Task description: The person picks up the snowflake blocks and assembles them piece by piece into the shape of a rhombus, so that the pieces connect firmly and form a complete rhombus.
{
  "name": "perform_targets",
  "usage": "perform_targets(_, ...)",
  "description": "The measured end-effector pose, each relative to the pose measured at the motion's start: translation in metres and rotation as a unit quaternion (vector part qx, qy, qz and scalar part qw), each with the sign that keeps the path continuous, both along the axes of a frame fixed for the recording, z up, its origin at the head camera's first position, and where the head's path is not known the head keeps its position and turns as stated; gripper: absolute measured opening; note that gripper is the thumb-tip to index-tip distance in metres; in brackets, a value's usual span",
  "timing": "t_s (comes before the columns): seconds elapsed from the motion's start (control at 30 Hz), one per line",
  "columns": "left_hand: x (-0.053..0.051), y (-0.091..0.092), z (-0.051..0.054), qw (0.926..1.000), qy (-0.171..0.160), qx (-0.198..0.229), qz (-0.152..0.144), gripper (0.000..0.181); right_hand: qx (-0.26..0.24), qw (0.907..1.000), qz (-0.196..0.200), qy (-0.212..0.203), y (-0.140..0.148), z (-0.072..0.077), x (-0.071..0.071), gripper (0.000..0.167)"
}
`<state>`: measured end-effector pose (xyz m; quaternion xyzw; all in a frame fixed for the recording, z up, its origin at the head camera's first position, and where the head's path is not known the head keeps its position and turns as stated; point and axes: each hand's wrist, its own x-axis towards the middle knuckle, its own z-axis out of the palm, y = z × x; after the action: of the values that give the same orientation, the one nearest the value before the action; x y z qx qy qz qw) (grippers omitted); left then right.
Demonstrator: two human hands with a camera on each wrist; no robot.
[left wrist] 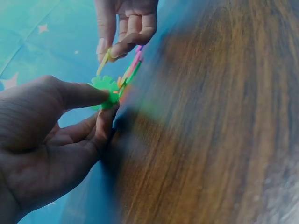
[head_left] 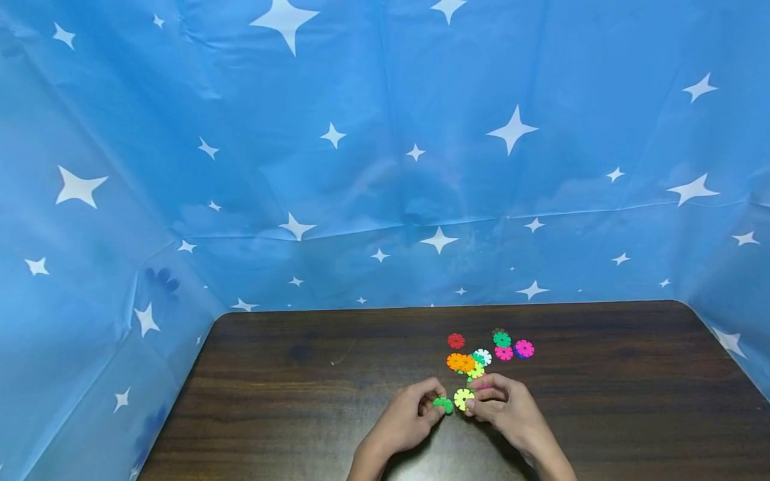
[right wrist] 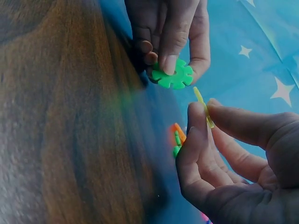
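Observation:
Between thumb and fingers, my left hand [head_left: 408, 415] pinches a green notched disc [head_left: 443, 405]; the thumb lies across its face in the right wrist view. To its right, my right hand [head_left: 511, 413] pinches a yellow notched disc [head_left: 463, 399] by its edge. A small gap separates the two discs in the head view. From the right wrist camera, the yellow disc [right wrist: 203, 107] appears edge-on, and the green disc [right wrist: 173, 75] shows its notches.
Behind the hands on the dark wooden table [head_left: 289, 387] lie several loose discs: red [head_left: 456, 341], orange [head_left: 455, 362], white [head_left: 483, 357], dark green [head_left: 502, 339] and pink [head_left: 525, 348]. A blue star-patterned cloth [head_left: 385, 180] stands around the table.

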<state>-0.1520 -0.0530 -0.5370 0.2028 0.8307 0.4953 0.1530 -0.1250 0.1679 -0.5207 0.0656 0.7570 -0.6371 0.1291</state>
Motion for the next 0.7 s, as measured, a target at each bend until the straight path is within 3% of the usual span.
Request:
perform_targets(0.27,-0.0013,-0.0004,0.0038,0.9992,-0.038,0.011,-0.004,0.007,0.002,0.9999,0.010,0.001,-0.0019,-0.0019,0.0004,0.027)
perform_targets(0.53,-0.0013,0.0007,0.0031,0.9993,-0.036,0.011,-0.001,0.005,-0.002,0.9993,0.037,0.005,-0.0034,-0.0025,-0.0001,0.037)
perform_targets(0.7,-0.0016,-0.0003,0.0014,0.9990,-0.041,0.016,-0.001,0.004,0.002,0.9993,0.034,0.014,-0.0057,-0.0047,-0.0008,0.037)
